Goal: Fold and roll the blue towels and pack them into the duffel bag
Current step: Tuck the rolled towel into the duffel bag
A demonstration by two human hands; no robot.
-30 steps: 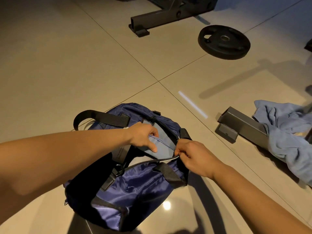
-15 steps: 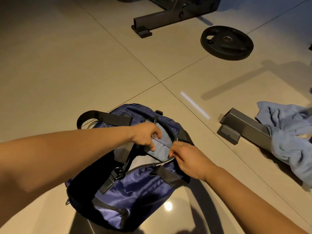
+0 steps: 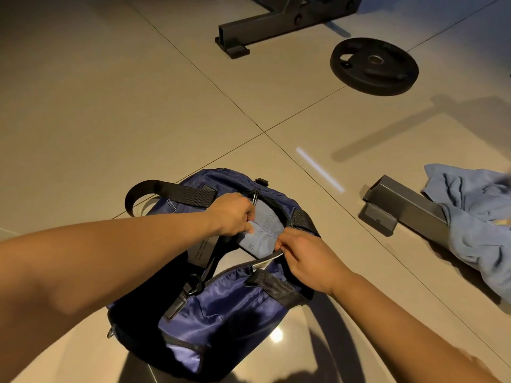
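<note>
A navy duffel bag point(image 3: 221, 302) with black straps lies on the tiled floor, its top zip open. A rolled light blue towel point(image 3: 262, 233) sits in the opening. My left hand point(image 3: 232, 214) pinches the towel's near-left edge at the bag's mouth. My right hand point(image 3: 301, 255) grips the towel's right end beside the near zip edge. A second blue towel point(image 3: 475, 222) lies crumpled at the right, draped over a metal bar.
A grey metal frame foot point(image 3: 398, 208) lies on the floor right of the bag. A black weight plate point(image 3: 373, 66) rests at the back right. A dark bench base point(image 3: 265, 26) crosses the far floor. Bare tiles lie to the left.
Both hands have shifted slightly on the towel, and more of the roll with its stitched lettering now shows inside the bag's opening. The bag has stayed in place.
</note>
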